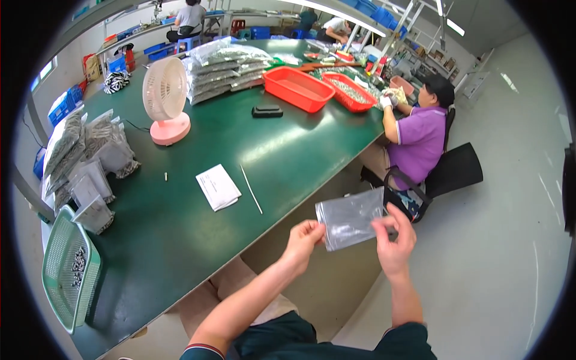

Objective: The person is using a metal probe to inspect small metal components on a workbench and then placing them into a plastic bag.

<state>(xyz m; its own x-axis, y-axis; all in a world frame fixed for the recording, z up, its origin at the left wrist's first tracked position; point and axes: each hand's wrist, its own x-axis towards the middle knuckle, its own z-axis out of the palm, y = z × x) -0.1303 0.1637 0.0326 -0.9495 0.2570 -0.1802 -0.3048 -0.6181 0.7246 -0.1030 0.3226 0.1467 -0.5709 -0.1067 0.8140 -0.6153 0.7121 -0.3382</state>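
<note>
A clear flat plastic bag (350,220) is stretched between my two hands, beyond the table's near edge. My left hand (305,241) pinches its left side between thumb and fingers. At the opposite side, my right hand (396,237) grips the bag near its right edge. Nothing shows inside the bag. On the green table (198,258) to the left lie a folded white paper (218,187) and a thin white stick (251,189). A small pale metal-looking piece (166,177) rests farther left.
A green basket (90,276) with small metal parts stands at the left, beside several filled bags (96,150). Farther back are a pink fan (170,129), stacked bags (219,69), a black stapler-like object (267,111) and red trays (300,90). A co-worker (420,129) sits at the right.
</note>
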